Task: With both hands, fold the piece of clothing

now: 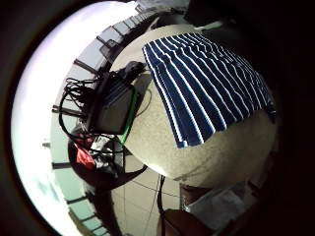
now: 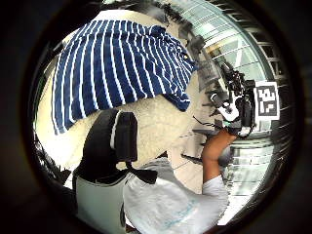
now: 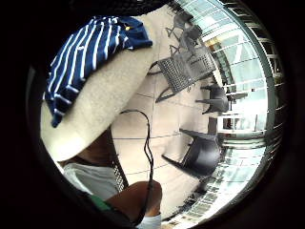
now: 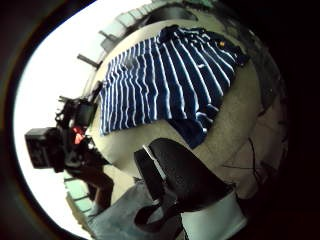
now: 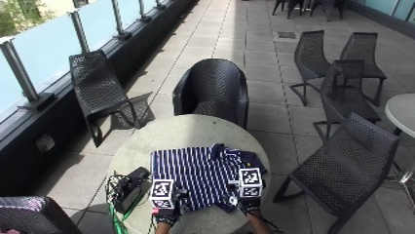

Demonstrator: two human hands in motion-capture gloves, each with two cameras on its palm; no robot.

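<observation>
The striped shirt (image 5: 206, 179) is spread flat on the round table (image 5: 188, 131), lower centre. Nothing is gripped yet (finger positions cannot be told); both near corners should be pinched evenly.

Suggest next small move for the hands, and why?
Probably lower both hands onto the near edge of the striped shirt and pinch it. It lies flat and unfolded on the round table, and the left hand and right hand hover at that edge, holding nothing.
</observation>
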